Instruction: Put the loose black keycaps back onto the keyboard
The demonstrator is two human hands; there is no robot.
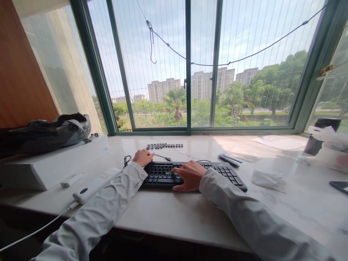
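Note:
A black keyboard [160, 180] lies on the marble-patterned counter, and its middle keys look partly bare of keycaps. My left hand [143, 157] is at the keyboard's far left corner, fingers curled together; what they hold, if anything, is hidden. Over the middle keys rests my right hand [190, 175], its index finger stretched onto the keys and its thumb apart near the front edge. Behind the keyboard, several loose black keycaps [164, 146] stand in rows. A cable with a USB plug [168, 158] lies between them and the keyboard.
A white power strip [89, 190] and a white box [40, 168] with a dark bag [54, 132] are at left. Pens [228, 160], crumpled tissue [268, 178], a paper sheet [278, 141], a dark cylinder [312, 145] and a phone [339, 186] lie or stand right. Windows rise behind.

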